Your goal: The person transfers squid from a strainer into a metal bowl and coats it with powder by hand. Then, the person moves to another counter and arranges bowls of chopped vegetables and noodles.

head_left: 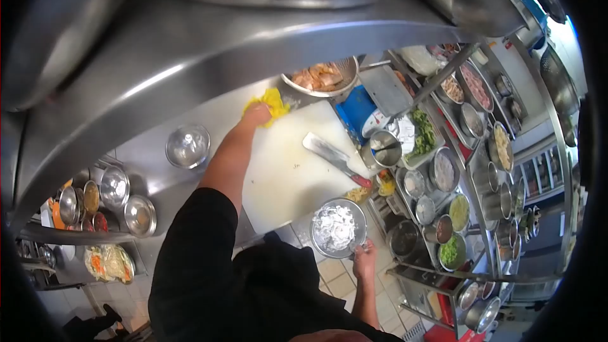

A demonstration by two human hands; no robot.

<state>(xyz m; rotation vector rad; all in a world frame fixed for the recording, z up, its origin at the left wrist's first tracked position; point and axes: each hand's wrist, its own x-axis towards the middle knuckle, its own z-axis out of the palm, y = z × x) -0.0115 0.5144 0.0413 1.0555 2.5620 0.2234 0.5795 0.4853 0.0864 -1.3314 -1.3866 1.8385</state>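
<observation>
- A steel shelf [253, 31] arches over a busy kitchen workstation, its curve spanning the scene above a white cutting board [278, 171].
- At the board's far edge sits a colander [320, 94] holding pieces of meat; a blue scale [356, 109] stands beside the board's far right side.
- Off the board's near right corner, a steel mixing bowl [359, 215] carries loose white powder [335, 227], held in the person's right hand [363, 262], fingers pinched on the rim.
- A cleaver-like knife [332, 157] with a red handle lies flat on the right half of the board, blade pointing away from the person.
- A yellow cloth [273, 100] bunches at the board's far left corner under the left hand [256, 114]; folds hide the fingers, so whether they are clenched or flat cannot be told.
- The step in hand appears to be a wipe along that corner, the bowl kept aside.
- A few dark specks [296, 166] dot the board's middle; reaching them would call for bringing the cloth inward, clear of the blade, with the bowl level.
</observation>
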